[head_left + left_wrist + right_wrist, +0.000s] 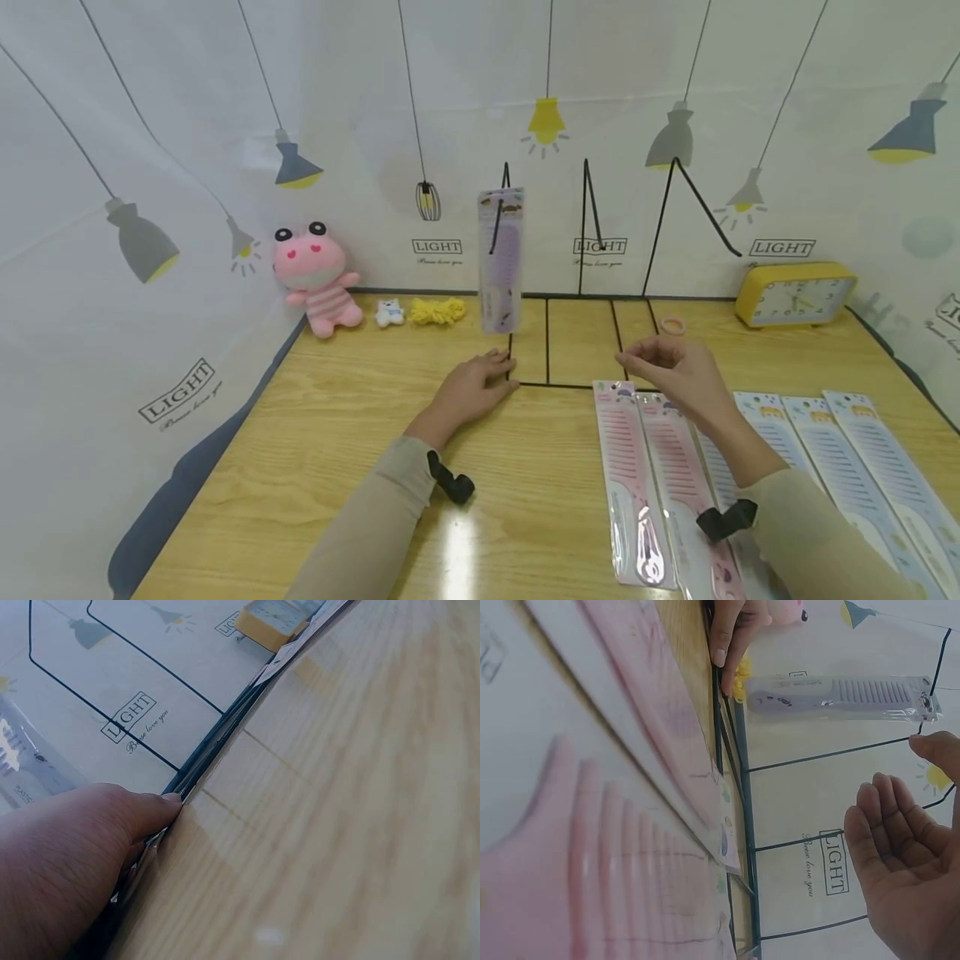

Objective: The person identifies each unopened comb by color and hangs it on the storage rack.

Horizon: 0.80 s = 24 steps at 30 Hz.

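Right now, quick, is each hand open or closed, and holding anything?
Left hand: open, touching the rack.
Right hand: open, fingers loosely bent, holding nothing.

You have free room on the surface (322, 450) left of your left hand (471, 387), and you can pass between the hanging purple comb (501, 271) and the middle hook (582, 225). At your right, the packed combs (836, 454) lie in the way.

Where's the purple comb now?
In the middle of the head view, the purple comb hangs in its packet from the leftmost hook of the black wire rack, just right of the yellow string bundle and above the left hand.
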### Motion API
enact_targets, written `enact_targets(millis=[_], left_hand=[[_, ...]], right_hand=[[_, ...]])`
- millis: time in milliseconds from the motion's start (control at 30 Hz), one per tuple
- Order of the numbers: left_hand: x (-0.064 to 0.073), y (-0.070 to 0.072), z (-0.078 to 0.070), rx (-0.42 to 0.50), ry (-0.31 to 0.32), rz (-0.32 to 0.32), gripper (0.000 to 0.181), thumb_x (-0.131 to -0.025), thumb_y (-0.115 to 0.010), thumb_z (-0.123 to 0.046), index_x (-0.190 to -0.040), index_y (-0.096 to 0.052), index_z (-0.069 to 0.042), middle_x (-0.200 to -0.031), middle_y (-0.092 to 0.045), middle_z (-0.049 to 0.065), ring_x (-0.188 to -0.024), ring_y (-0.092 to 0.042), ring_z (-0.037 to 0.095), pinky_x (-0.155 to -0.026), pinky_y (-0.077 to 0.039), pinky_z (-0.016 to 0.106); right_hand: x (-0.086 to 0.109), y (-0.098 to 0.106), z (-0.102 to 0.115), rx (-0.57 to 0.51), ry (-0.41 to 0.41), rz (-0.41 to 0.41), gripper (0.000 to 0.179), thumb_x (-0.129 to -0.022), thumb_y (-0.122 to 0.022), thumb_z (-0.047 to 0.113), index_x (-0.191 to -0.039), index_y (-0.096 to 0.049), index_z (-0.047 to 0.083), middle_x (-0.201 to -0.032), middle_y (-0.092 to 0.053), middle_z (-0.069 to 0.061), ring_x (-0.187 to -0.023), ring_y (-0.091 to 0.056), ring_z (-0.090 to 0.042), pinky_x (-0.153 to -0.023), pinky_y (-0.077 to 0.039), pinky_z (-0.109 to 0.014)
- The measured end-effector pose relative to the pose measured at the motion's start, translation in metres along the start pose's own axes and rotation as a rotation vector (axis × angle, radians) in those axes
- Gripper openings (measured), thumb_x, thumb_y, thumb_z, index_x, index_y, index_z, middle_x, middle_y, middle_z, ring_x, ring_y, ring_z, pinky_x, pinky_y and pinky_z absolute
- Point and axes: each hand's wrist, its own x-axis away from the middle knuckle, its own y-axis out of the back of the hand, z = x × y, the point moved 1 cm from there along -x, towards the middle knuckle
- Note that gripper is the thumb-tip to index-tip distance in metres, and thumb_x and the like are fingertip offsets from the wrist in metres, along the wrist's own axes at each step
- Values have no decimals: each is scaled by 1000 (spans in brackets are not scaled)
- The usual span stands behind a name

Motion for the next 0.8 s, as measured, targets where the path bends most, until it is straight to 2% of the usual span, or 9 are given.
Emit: enact_targets(millis=[133,267,333,400,467,633,800], left_hand=[[1,1,-2,11,-6,-2,53,-103,-55,-45,-150,-50,-20,-158,-39,-4,-150,-27,16,-123,-20,45],[2,2,-3,14,-10,-1,53,-103,-55,-45,-150,-50,-19,-158,-39,-3,-150,-27,16,-123,-21,44],[2,2,-2,26,-4,-4,54,-103,-56,-45,-150,-50,-20,-158,-39,-3,-150,-27,16,-123,-21,43],[2,3,-1,35,1,-6,54,-103,-56,-46,-150,-50,-20,-158,-39,-3,-150,-26,16,-123,-22,42],[2,3,0,46,-1,-10,54,-103,-56,-45,-150,-50,-20,-158,-39,-3,-150,-26,16,-122,-23,42],[1,1,2,44,-14,-14,53,-102,-56,-46,-149,-51,-21,-158,-39,-4,-150,-27,16,-122,-24,42],[-1,-2,2,14,-13,-13,54,-102,-55,-48,-149,-51,-21,-158,-39,-5,-149,-28,15,-122,-24,43]], right_hand=[[0,-3,-15,60,58,14,35,-97,-67,42,-109,-71,10,-102,-73,-9,-93,-68,-25,-74,-56,-28],[-4,-6,-35,142,141,67,28,-100,-65,26,-120,-67,6,-113,-71,-9,-107,-66,-30,-89,-57,-44],[-6,-7,-46,147,180,93,31,-99,-66,19,-126,-64,3,-120,-68,-13,-114,-64,-34,-96,-54,-50],[-8,-7,-57,153,207,110,37,-97,-68,15,-130,-61,0,-125,-65,-18,-115,-62,-38,-97,-53,-54],[-10,-8,-66,185,226,118,42,-95,-71,16,-132,-59,-2,-126,-62,-20,-114,-62,-39,-96,-53,-55],[-10,-11,-81,313,276,105,54,-90,-78,29,-130,-62,-2,-128,-59,-19,-118,-55,-39,-100,-44,-58],[-9,-13,-85,349,301,104,57,-88,-77,35,-128,-63,-3,-126,-59,-19,-119,-51,-39,-100,-42,-60]])
